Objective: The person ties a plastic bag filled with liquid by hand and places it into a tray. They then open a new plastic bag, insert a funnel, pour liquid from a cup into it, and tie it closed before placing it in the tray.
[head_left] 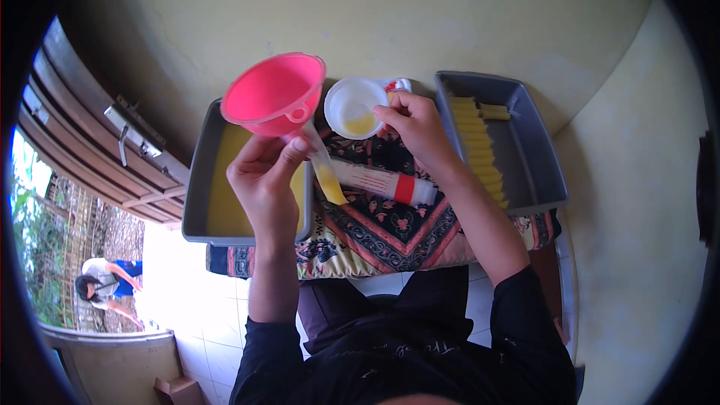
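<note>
My left hand (268, 169) is closed around the neck of a pink funnel (274, 90), whose wide mouth tilts up. A narrow clear plastic sleeve (322, 161) hangs below the funnel, with yellow liquid in its lower end. Between the fingers and thumb of my right hand (412, 124) is the rim of a white cup (352, 101), tipped so that some yellow liquid shows inside. Cup and funnel are close together but apart. Under my hands lies a clear plastic roll with a red band (390, 184).
A grey tray (196, 210) of yellow liquid stands on the left. Another grey tray (536, 150) on the right holds several yellow-filled tubes (476, 154) in a row. Patterned cloth (401, 236) covers the table. At far left, a person (109, 281) bends beyond the open door (112, 120).
</note>
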`<state>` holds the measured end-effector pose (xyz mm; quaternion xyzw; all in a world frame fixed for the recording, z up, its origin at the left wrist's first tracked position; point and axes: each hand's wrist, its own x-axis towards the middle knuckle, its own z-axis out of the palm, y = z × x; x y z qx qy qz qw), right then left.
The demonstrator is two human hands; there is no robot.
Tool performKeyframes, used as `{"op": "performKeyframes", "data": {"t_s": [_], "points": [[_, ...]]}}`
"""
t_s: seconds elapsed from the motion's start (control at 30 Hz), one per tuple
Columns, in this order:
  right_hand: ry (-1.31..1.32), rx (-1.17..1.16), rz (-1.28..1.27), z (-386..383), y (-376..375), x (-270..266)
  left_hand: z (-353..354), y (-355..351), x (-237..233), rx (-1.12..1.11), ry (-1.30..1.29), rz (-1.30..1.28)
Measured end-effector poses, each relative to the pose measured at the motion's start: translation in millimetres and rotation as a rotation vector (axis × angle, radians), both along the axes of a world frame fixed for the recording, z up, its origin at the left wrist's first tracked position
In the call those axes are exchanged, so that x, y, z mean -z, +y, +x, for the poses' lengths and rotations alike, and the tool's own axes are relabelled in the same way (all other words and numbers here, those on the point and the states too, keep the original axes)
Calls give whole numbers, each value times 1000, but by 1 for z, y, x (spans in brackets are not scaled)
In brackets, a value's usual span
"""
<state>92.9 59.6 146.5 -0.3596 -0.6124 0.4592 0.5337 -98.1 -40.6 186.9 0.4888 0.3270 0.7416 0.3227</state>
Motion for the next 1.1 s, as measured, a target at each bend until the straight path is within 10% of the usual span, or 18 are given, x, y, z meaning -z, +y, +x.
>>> {"op": "performKeyframes", "data": {"t_s": [0.47, 1.1], "points": [[-46, 400, 279, 108, -54, -29, 100, -2, 76, 503, 20, -315], [-334, 462, 897, 103, -77, -45, 113, 9, 64, 524, 80, -307]]}}
